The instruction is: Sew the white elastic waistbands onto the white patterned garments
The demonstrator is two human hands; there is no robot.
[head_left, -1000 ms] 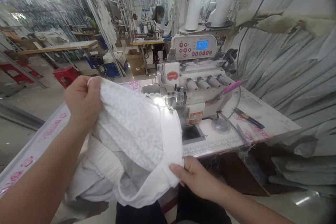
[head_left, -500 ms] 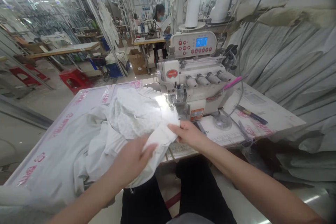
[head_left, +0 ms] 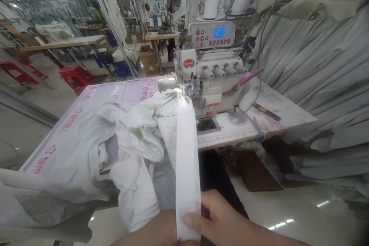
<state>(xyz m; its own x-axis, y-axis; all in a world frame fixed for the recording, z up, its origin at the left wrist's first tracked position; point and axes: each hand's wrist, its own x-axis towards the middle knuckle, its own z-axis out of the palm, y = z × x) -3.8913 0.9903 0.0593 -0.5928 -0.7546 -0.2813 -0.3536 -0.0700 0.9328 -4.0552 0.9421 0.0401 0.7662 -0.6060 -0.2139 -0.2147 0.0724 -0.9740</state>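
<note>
A long white fabric band (head_left: pixel 186 153) runs taut from the needle area of a white overlock sewing machine (head_left: pixel 209 69) down toward me. My right hand (head_left: pixel 221 219) is closed on its lower end, thumb on top. At the band's left edge, low in view, my left hand (head_left: pixel 161 228) is closed on the same end, its fingers mostly hidden behind the cloth. Joined to the band, a pale grey-white garment (head_left: pixel 135 130) lies bunched to the left, over the table and its front edge. The machine's lamp lights the cloth under the presser foot.
The machine table (head_left: pixel 132 92) has printed plastic film. Right of the machine lie dark-handled tweezers (head_left: pixel 266 111) and a clear round dish (head_left: pixel 238 117). Thread cones (head_left: pixel 211 0) stand behind. Pale cloth (head_left: pixel 311 69) hangs at right. A person (head_left: pixel 174 7) works further back.
Both hands have moved down toward me, drawing the band out straight from the machine. The garment has shifted and the display reading has changed. My view has tilted downward.
</note>
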